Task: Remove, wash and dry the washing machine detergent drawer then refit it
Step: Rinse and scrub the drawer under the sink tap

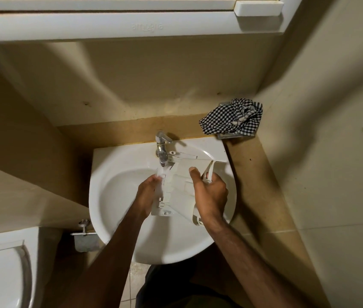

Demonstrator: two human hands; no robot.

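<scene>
The left hand [147, 192] fingertips are hidden behind the detergent drawer [180, 187]. The toilet [0, 274] is cut off by the left edge. The cabinet [109, 21] lettering is blurred, unreadable

Two bare forearms come in from the near edge of the view, one on the left and one on the right, each ending in a bare hand. The left hand [146, 196] and the right hand [209, 194] carry no gloves, rings, watch or bands that can be seen. No sleeve shows on either arm; both are uncovered as far back as the near edge of the view. Fine hair shows along the right forearm. Between the arms, at the near edge, lies a dark garment [176, 290], black or close to it, too dim to tell its cut or cloth.
</scene>
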